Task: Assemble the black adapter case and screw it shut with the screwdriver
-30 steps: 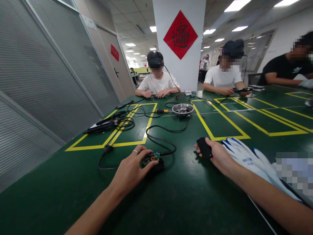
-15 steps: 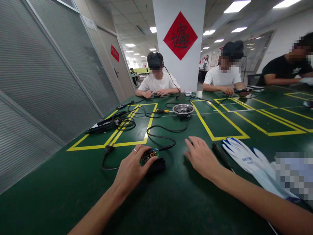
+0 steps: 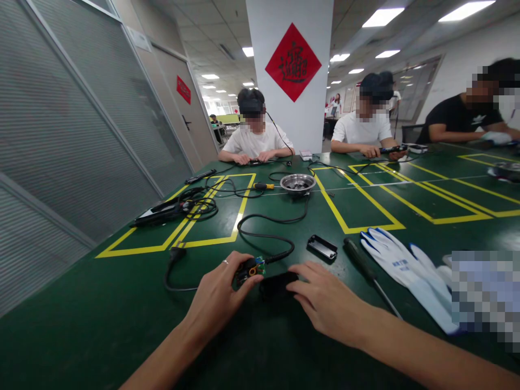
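Observation:
My left hand (image 3: 231, 281) is closed around a small circuit board (image 3: 252, 269) with a copper coil and green and blue parts. A black cord (image 3: 280, 259) runs from the board's right end. Just right of it lies a black plastic case part (image 3: 277, 286). My right hand (image 3: 320, 295) has its thumb and fingertips on the right end of that case part. Beyond my right hand, an open black rectangular case shell (image 3: 322, 247) rests on the table. A dark-handled screwdriver (image 3: 359, 259) lies to the right of the shell.
White gloves with blue edges (image 3: 400, 265) lie at the right. A metal bowl (image 3: 298, 184) holds small parts, beside a yellow-handled screwdriver (image 3: 264, 186). Coiled cables (image 3: 199, 208) lie at the left, near a power plug (image 3: 177, 252). Several people sit across the green table (image 3: 122, 303).
My right hand has drawn back toward me and left, onto the black case part. The open case shell is now uncovered on the table. My left hand keeps the circuit board.

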The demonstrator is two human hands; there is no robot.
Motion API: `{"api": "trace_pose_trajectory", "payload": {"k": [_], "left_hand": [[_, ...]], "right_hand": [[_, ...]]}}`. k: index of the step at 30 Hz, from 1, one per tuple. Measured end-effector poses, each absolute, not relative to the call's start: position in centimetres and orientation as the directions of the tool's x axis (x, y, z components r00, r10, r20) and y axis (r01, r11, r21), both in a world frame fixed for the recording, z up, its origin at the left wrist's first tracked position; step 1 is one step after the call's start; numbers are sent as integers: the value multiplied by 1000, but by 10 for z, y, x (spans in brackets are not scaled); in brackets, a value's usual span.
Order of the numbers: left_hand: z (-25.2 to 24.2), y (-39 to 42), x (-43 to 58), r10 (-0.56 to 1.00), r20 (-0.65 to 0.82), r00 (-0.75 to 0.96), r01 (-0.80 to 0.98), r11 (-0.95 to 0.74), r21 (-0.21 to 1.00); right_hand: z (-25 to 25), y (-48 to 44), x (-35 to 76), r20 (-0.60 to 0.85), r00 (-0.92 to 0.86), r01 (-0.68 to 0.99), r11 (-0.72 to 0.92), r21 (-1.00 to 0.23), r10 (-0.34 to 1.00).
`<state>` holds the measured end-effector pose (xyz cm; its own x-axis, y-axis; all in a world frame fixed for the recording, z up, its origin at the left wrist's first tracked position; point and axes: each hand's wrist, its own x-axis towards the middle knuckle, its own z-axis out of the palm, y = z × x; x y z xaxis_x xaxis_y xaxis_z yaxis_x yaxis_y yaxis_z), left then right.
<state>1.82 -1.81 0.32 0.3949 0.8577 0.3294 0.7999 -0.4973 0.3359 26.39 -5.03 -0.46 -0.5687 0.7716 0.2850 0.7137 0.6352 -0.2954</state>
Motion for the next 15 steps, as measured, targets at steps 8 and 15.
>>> {"api": "trace_pose_trajectory", "payload": {"k": [8, 15], "left_hand": [[0, -29, 36, 787, 303, 538, 706, -617, 349], [-10, -40, 56, 693, 174, 700, 595, -700, 396]], "right_hand": [[-5, -76, 294, 414, -444, 735, 588, -340, 794], [-19, -64, 290, 514, -579, 678, 724, -126, 633]]}}
